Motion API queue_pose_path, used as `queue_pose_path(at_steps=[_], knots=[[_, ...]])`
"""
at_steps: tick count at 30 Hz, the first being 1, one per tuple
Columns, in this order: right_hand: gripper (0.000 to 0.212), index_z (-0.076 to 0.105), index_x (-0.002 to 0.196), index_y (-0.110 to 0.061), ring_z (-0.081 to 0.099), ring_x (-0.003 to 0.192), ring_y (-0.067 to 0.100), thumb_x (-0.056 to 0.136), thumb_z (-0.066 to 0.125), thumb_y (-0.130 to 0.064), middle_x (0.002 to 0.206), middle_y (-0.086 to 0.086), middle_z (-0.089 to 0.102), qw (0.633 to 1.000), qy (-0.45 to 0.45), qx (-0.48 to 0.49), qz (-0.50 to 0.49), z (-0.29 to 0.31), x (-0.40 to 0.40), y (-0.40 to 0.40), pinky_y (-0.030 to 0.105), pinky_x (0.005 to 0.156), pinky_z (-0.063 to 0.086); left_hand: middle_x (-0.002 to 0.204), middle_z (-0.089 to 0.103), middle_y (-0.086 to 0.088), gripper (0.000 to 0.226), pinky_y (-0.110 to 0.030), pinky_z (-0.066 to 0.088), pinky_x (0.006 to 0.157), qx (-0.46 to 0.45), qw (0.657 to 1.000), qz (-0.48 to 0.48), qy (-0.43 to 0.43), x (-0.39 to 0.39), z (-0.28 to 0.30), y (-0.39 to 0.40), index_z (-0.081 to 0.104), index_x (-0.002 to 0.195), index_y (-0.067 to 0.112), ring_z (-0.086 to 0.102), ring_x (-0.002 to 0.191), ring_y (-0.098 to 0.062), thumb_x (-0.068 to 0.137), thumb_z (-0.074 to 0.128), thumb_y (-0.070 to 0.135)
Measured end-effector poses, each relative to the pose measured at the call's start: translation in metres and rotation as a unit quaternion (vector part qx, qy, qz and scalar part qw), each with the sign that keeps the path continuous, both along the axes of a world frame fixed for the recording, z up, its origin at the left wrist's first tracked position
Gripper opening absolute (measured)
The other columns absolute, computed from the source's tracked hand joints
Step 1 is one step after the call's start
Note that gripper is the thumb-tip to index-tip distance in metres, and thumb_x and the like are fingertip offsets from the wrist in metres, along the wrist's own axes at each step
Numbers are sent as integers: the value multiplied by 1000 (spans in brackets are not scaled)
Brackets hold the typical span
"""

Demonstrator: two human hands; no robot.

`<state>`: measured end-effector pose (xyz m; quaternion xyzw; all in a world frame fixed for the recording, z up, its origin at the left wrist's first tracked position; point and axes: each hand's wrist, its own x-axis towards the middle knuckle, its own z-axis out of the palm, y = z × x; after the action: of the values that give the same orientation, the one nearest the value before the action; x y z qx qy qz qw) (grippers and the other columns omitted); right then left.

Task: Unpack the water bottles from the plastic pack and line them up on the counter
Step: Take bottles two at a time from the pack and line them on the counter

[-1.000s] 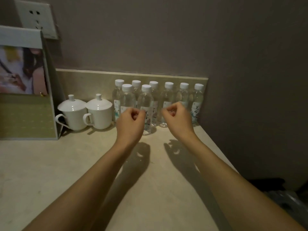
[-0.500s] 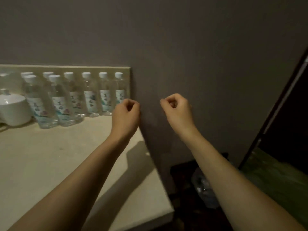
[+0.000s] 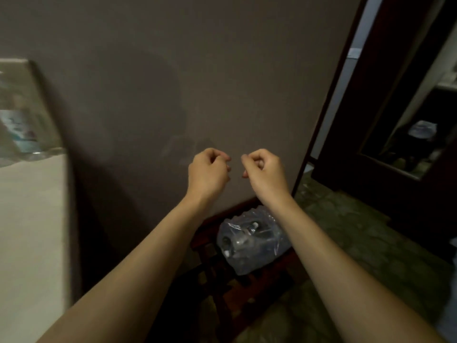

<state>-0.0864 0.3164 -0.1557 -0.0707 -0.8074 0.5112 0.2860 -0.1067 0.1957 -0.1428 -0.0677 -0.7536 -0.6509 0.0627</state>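
Observation:
The clear plastic pack [image 3: 249, 243] lies low on a dark wooden rack [image 3: 237, 290] by the wall, below and between my forearms; bottle caps show through its crumpled film. My left hand [image 3: 209, 173] and my right hand [image 3: 263, 170] hang side by side in the air in front of the wall, above the pack, both loosely curled into fists with nothing in them. At the far left edge a blurred water bottle [image 3: 18, 129] stands on the counter [image 3: 29, 243] against the backsplash.
The grey wall [image 3: 173, 82] fills the middle of the view. The counter's right edge drops off beside my left forearm. A dark door frame [image 3: 331, 95] and dark furniture with a mirror [image 3: 408, 144] stand to the right, over patterned green carpet [image 3: 371, 243].
The view has swung right and down, off the line of bottles on the counter, bringing the pack on the rack into sight. Both hands stayed curled and moved closer together.

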Motion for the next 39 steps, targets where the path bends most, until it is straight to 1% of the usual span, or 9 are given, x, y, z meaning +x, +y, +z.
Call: queue_pose_path(at_steps=[6,13,16,18,26,32,35,37,39], knots=[[18,58,72,-26,66,66,17,88,60,-34,64,0,67,996,-66,28,-53,-35,-43,85,33,66,50,70,67,3,26,-25,47,59,-7,997,-54,-61,-60,-53,92,64,77,25,64,61,-13,92,46,14],[17,56,73,-28,66,76,19,90,59,-28,74,2,69,981,-174,53,-70,-70,-124,158,35,72,52,58,66,3,23,-16,40,35,8,980,-93,-176,-139,-107,166,63,80,16,64,41,-6,97,47,10],[17,56,74,-27,66,78,20,91,58,-26,78,3,69,974,-211,52,-68,-90,-153,177,36,72,52,72,70,-7,21,-31,59,58,-18,975,-90,-201,-170,-125,184,63,80,19,72,64,-18,95,49,13],[17,55,75,-27,66,78,22,91,57,-25,78,4,68,968,-241,45,-57,-106,-170,187,38,70,53,83,71,-10,19,-41,58,75,-48,973,-83,-211,-186,-140,190,65,82,20,69,76,-27,94,50,16],[19,56,74,-22,58,62,15,92,58,-25,65,-1,60,938,-346,19,5,-192,-234,226,28,60,46,90,73,-10,20,-45,59,85,-102,953,-31,-284,-241,-217,215,67,84,20,70,86,-28,95,50,18],[30,50,64,-13,57,68,24,93,52,-18,68,9,56,879,-463,38,106,-266,-271,261,38,65,49,89,73,-15,24,-42,58,78,-152,924,19,-351,-259,-285,238,71,90,2,70,86,-30,94,52,17],[23,59,82,-6,66,83,31,97,50,-20,85,18,65,832,-530,42,159,-299,-283,277,48,81,56,83,71,-20,28,-40,56,69,-161,903,24,-399,-261,-318,252,68,89,-10,67,76,-28,94,52,13],[22,62,94,-2,68,90,35,97,49,-19,94,22,68,810,-556,32,182,-319,-288,286,50,83,56,68,62,-12,25,-27,47,51,-192,886,12,-422,-258,-334,260,65,78,-4,57,61,-19,93,53,13],[25,63,96,6,67,90,38,96,49,-15,94,26,67,790,-576,32,206,-337,-287,290,48,82,56,66,57,-8,26,-22,39,47,-213,869,-13,-446,-254,-347,267,64,77,2,50,56,-16,95,52,17]])
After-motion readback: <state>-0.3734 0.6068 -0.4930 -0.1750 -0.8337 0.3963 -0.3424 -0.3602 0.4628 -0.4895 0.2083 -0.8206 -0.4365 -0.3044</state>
